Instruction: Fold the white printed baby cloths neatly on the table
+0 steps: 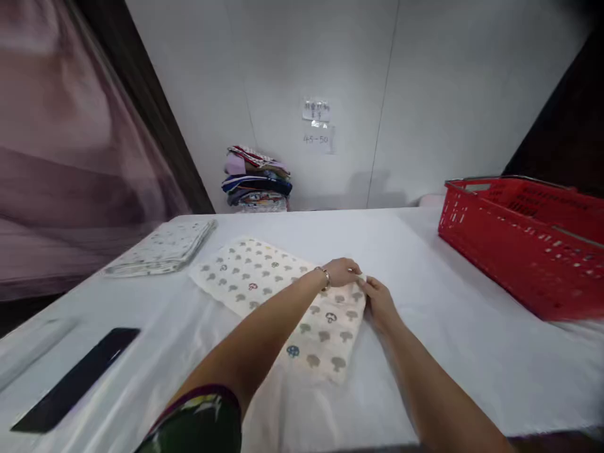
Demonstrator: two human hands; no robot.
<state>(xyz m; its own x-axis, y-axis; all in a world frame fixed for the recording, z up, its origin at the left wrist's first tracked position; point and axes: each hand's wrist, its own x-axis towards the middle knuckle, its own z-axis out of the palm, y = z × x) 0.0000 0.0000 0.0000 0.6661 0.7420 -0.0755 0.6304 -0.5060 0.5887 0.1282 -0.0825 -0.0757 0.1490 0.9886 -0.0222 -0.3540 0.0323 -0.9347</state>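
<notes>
A cream cloth [325,333] printed with small mushrooms lies flat and slanted across the white table. My left hand [343,272], with a bracelet at its wrist, reaches over the cloth and pinches its far right corner. Close beside it, my right hand [377,299] grips the same corner at the right edge, thumb on top. The fingertips of both hands nearly touch. My left forearm covers part of the cloth's middle.
A folded stack of printed cloth [165,248] lies at the left of the white table [453,352]. Nearer are a dark flat object [75,380] and a pale strip [31,346]. A red basket [514,245] stands at right; folded fabrics [257,179] are piled by the wall.
</notes>
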